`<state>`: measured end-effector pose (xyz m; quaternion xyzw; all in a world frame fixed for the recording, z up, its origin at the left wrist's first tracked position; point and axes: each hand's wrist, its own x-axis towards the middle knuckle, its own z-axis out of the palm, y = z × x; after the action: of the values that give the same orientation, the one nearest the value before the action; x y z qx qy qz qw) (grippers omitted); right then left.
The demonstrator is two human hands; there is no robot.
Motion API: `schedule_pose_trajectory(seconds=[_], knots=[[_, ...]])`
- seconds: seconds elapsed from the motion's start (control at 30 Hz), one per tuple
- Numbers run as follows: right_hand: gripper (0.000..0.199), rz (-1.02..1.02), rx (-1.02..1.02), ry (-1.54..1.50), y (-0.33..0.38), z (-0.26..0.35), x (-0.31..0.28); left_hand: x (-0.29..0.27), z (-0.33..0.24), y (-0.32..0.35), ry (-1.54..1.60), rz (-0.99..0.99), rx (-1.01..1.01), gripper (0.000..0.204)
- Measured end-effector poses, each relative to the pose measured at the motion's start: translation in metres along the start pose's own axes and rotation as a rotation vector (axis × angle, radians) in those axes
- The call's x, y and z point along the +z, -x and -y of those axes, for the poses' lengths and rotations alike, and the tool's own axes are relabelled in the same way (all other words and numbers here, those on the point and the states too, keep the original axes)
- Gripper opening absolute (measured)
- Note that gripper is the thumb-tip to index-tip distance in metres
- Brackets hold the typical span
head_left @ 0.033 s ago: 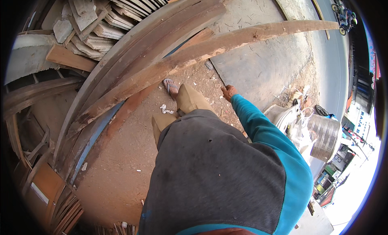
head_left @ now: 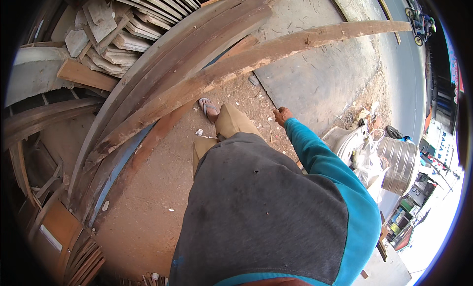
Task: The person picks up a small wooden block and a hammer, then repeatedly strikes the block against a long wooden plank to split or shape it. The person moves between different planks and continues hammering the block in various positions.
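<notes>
My right hand point(head_left: 282, 115) hangs in front of my body, above the dirt beside the edge of a flat grey slab point(head_left: 315, 84). Its fingers are curled closed; whatever they may hold is hidden. My left hand is out of view. Ahead of me a long, rough wooden beam point(head_left: 276, 54) crosses from lower left to upper right, apart from my hand. Beyond it, several dark planks point(head_left: 197, 49) lie side by side. My sandalled foot point(head_left: 209, 108) is on the dirt close to the beam.
Cut boards point(head_left: 123, 52) are piled at the far left. A ribbed silver drum point(head_left: 395, 163) stands on the right, beside white plastic bags point(head_left: 368, 163). A motorcycle point(head_left: 418, 22) is on the road at the upper right. Thin wood strips point(head_left: 86, 261) lie at lower left.
My right hand has shifted slightly to the right and down, its fingers still curled. My leg and the view have moved a little. The beam appears to stay in place.
</notes>
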<state>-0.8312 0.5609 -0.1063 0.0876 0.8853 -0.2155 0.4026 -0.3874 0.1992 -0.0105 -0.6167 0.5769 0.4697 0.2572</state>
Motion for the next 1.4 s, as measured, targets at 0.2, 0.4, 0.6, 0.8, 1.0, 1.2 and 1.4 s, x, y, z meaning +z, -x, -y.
schedule_pose_trajectory(seconds=[0.2,0.4,0.6,0.8,1.0,1.2,1.4], knots=[[0.054,0.021,-0.021,0.155,0.078,-0.114,0.010,-0.004,-0.032,-0.014,0.478,-0.164,0.080,0.050],[0.052,0.206,-0.197,0.393,0.114,-0.205,-0.020,0.045,-0.023,0.012,0.808,-0.377,0.153,0.043],[0.050,0.106,-0.038,-0.075,0.053,-0.161,-0.117,0.190,0.081,0.050,0.763,-0.235,-0.200,0.035],[0.042,0.072,-0.132,-0.584,0.000,-0.142,-0.199,0.300,0.035,0.111,0.071,-0.031,-0.134,0.033],[0.041,0.073,-0.022,-0.669,-0.055,-0.202,-0.260,0.320,-0.150,0.096,-0.075,-0.161,0.253,0.035],[0.049,0.088,0.207,-0.454,-0.123,-0.303,-0.332,0.282,-0.376,0.066,0.563,-0.086,0.493,0.059],[0.052,-0.099,0.126,-0.777,-0.134,-0.216,-0.369,0.153,-0.575,0.071,0.428,-0.225,0.794,0.056]])
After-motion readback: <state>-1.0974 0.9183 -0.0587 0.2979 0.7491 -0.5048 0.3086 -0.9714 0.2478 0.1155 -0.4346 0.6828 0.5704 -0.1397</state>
